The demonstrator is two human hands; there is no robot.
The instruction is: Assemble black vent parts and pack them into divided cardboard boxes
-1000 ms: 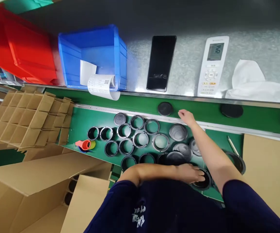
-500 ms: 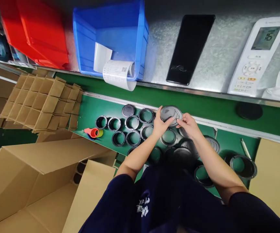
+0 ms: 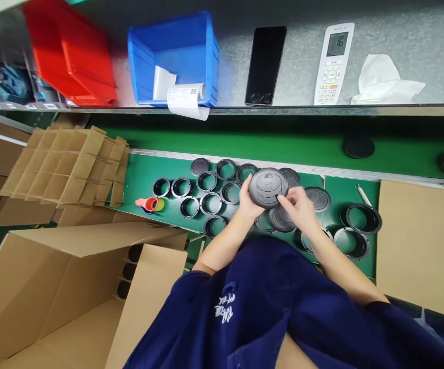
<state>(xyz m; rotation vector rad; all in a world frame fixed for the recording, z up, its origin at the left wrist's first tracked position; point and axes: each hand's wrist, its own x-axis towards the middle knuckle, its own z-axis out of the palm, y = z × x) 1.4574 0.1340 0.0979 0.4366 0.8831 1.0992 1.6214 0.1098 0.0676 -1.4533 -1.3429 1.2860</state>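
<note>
A round black air vent (image 3: pixel 268 188) with curved slats is held up over the green bench. My left hand (image 3: pixel 248 200) grips it from its left side and below, closed round the rim. At its lower right edge, my right hand (image 3: pixel 300 205) has thumb and fingers closed on the vent. Beneath and around my hands lie more round slatted vents (image 3: pixel 317 199), partly covered. Several black rings (image 3: pixel 210 203) with open centres stand on the bench to the left of my hands. Two further rings (image 3: pixel 351 242) stand to the right.
A large open carton (image 3: pixel 83 292) and cardboard dividers (image 3: pixel 56 164) are at left. Red and yellow tape rolls (image 3: pixel 152 204) lie beside the rings. Above, a shelf bears a blue bin (image 3: pixel 172 51), phone (image 3: pixel 265 65), remote (image 3: pixel 333 64) and tissue (image 3: pixel 387 79). Cardboard (image 3: pixel 422 241) lies at right.
The view has shifted, showing more of the bench's right side. The vent has been tilted so its slatted face shows more fully; both hands remain on it, the right one lower along its edge.
</note>
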